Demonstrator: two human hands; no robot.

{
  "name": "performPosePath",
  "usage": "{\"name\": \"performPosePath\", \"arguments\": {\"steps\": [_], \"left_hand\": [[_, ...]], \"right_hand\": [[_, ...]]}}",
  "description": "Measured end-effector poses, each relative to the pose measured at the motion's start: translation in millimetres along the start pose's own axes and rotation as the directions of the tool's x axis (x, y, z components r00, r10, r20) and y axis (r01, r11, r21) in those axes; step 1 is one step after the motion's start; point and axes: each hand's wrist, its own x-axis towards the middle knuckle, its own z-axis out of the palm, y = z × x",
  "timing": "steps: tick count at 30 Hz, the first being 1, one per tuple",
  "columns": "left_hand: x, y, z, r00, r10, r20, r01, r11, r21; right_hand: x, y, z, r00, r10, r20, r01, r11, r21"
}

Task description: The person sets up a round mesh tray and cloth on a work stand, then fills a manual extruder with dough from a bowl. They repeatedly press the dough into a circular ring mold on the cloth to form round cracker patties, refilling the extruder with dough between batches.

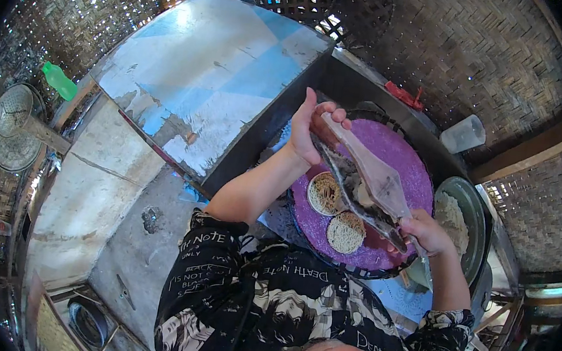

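Note:
My left hand [315, 130] grips the far end of a long, dark, flat tool [335, 168] together with a clear plastic sheet [372, 171]. The near end of both is in my right hand [421, 233]. Between the dark piece and the sheet sits a pale lump [364, 194], probably dough. All this is held above a round tray with a purple surface [400, 151] and a dark rim. Two round discs lie side by side on the tray: one of pale, noodle-like strands [346, 232], the other partly brown inside a pale rim [326, 194].
At the right stands a green basin [479, 225] holding pale flour-like material [452, 217]. A translucent plastic cup [463, 133] and a red plastic bag [404, 95] rest near the woven wall. A worn blue-and-white board [214, 77] is at the left, with a green bottle [59, 80] beyond.

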Motion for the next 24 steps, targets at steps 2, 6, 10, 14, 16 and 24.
{"name": "performPosePath", "arguments": {"steps": [2, 6, 10, 14, 16, 24], "left_hand": [[-10.3, 2.9, 2.0, 0.999, 0.004, -0.035, -0.004, 1.0, 0.016], [-14.6, 15.0, 6.8, 0.997, 0.03, -0.068, -0.026, 0.998, 0.061], [-5.9, 22.3, 10.5, 0.995, 0.069, -0.072, -0.061, 0.992, 0.111], [2.9, 13.0, -1.9, 0.998, 0.034, -0.059, -0.03, 0.997, 0.073], [0.9, 4.1, 2.2, 0.992, 0.013, -0.124, -0.003, 0.997, 0.08], [-13.0, 9.9, 30.5, 0.967, -0.172, 0.187, 0.025, 0.796, 0.605]], "right_hand": [[2.1, 5.7, 3.8, 0.998, 0.051, 0.038, -0.052, 0.998, 0.029], [8.4, 3.7, 18.6, 0.997, 0.008, 0.078, -0.017, 0.993, 0.113], [17.0, 0.2, 22.3, 0.998, -0.039, 0.04, 0.036, 0.998, 0.055], [12.9, 4.7, 12.0, 0.998, -0.045, -0.039, 0.043, 0.998, -0.051], [4.8, 4.6, 13.2, 0.998, -0.018, -0.059, 0.014, 0.998, -0.066], [-12.6, -11.9, 28.1, 0.971, -0.229, -0.07, 0.239, 0.925, 0.294]]}}
